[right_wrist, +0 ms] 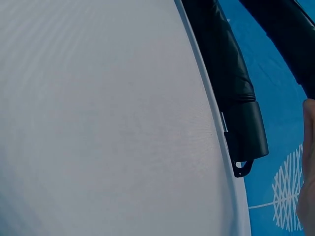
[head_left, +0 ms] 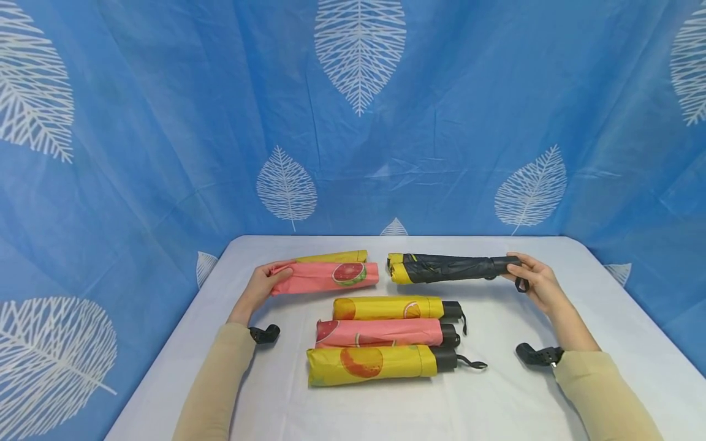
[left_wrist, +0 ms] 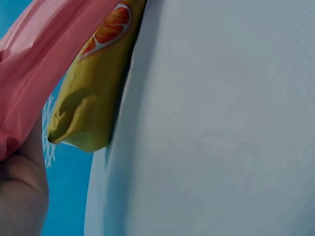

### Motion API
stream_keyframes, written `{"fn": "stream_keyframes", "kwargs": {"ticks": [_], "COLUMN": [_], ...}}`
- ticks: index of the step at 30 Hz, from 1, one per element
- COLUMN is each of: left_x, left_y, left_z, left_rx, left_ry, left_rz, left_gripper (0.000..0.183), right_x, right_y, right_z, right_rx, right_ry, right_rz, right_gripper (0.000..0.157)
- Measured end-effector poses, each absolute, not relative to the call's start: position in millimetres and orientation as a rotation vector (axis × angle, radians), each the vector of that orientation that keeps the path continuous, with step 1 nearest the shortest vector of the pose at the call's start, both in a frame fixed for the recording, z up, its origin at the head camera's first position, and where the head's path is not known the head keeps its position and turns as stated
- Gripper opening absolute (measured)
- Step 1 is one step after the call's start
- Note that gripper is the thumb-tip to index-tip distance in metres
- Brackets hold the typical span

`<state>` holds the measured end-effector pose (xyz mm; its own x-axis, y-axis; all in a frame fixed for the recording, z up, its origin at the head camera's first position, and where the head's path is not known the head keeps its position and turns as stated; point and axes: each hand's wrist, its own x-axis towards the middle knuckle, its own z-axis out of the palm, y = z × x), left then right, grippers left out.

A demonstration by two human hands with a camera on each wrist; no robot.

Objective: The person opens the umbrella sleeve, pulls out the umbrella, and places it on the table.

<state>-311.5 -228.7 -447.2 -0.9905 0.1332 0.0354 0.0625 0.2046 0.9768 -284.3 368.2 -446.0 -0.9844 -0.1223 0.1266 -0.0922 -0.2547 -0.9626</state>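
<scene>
My left hand (head_left: pixel 260 289) grips one end of a pink folded umbrella (head_left: pixel 311 278) with a watermelon print, at the table's back left. Just behind it lies a yellow folded umbrella (head_left: pixel 331 257); the left wrist view shows an orange slice printed on this yellow umbrella (left_wrist: pixel 93 98). At the back right, my right hand (head_left: pixel 537 282) holds the handle end of a black folded umbrella (head_left: pixel 447 269) with a yellow tip. A second black umbrella (right_wrist: pixel 236 83) lies at the table's far edge, mostly hidden behind the held one in the head view.
Three more folded umbrellas lie in a row mid-table: a yellow one (head_left: pixel 380 308), a pink one (head_left: pixel 386 332) and another yellow one (head_left: pixel 405 361), black handles pointing right. The white table (head_left: pixel 386 413) meets a blue leaf-patterned curtain (head_left: pixel 441 122) at the back and sides.
</scene>
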Motion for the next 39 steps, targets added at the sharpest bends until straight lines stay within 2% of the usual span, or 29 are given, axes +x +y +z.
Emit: {"fn": "stream_keyframes", "kwargs": {"ticks": [20,29,34,39], "left_x": [-336,-331,-327,-321], "left_y": [-237,-241,-247,-246], "left_z": [-454,-451,-442,-423], "left_rx": [0.203,0.236,0.203,0.279], "left_ry": [2.565,2.583,2.616,2.668], "left_rz": [1.696,1.617,1.583,1.652], "left_gripper": [0.058,0.057,0.054,0.044], "right_x": [-287,-292,-296,-299], "right_y": [362,362,367,371], "right_z": [-466,-477,-477,-474], "right_rx": [-0.294,-0.248,-0.187,-0.14], "right_ry": [1.952,2.003,2.194,2.344], "right_rz": [-2.412,-2.307,-2.09,-1.843], "right_gripper": [0.031,0.029,0.034,0.057]}}
